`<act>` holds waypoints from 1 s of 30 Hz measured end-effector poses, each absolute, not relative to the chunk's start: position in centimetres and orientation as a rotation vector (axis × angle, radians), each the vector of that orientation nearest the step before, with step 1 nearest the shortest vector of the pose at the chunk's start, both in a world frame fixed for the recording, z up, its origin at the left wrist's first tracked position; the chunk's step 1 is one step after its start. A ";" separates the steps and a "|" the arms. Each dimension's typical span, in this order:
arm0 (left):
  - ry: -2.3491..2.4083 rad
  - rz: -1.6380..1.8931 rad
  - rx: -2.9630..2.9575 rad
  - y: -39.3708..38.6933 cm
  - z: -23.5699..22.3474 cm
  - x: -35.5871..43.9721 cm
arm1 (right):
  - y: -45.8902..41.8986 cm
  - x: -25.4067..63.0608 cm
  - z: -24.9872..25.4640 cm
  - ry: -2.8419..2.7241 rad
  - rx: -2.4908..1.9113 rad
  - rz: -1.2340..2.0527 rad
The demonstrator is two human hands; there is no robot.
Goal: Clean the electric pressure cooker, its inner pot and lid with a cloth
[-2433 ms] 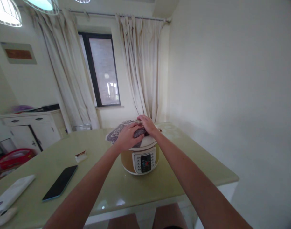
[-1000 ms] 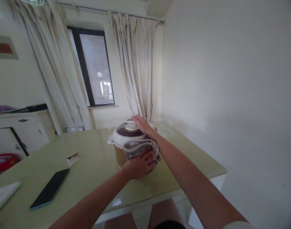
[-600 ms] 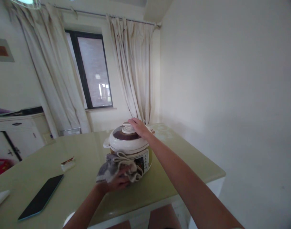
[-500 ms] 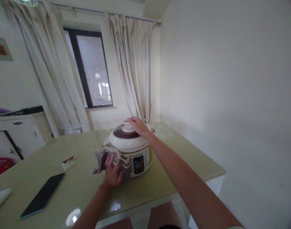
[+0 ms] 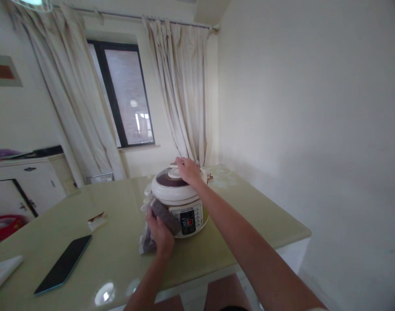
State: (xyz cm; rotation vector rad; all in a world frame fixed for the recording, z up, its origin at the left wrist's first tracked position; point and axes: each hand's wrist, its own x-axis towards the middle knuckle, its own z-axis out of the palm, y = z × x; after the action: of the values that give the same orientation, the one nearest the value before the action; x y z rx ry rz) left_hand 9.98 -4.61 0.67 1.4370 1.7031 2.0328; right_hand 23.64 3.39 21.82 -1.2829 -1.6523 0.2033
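Observation:
A white electric pressure cooker (image 5: pixel 181 196) with a dark-topped lid and a control panel on its front stands on the green tabletop. My right hand (image 5: pixel 188 170) is closed over the lid's handle on top. Low at the cooker's left front, my left hand (image 5: pixel 161 233) grips a bunched greyish cloth (image 5: pixel 166 216) and presses it against the side of the body. Part of the cloth hangs below the fingers toward the table. The thumb and fingertips of the left hand are partly hidden by the cloth.
On the left of the table (image 5: pixel 119 259) lie a dark phone (image 5: pixel 64 264), a small packet (image 5: pixel 96 221) and a white item (image 5: pixel 4 272) at the edge. Behind are a white cabinet (image 5: pixel 38 181), a red basin (image 5: pixel 7 226) and curtains (image 5: pixel 184 86). A bare wall borders the right.
My left hand has turned and shifted slightly right, and the cloth has folded from a loose spread into a tighter bunch along the cooker's side. My right hand stays on the lid.

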 end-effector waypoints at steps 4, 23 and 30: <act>1.787 2.141 2.221 -8.2 3.4 14.4 | 3.4 24.2 21.6 -1.549 -1.010 0.177; 1.828 0.738 3.157 -6.8 20.2 18.7 | 0.5 31.3 -1.3 -0.958 -0.948 0.641; 1.570 0.385 3.452 -5.7 19.0 22.4 | 0.9 32.7 -3.0 -0.795 -0.857 0.833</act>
State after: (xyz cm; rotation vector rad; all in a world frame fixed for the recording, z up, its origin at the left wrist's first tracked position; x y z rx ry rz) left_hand 22.42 -5.66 19.04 3.4519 1.5699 0.3851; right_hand 32.67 0.85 -2.97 -0.8570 -0.7951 0.8334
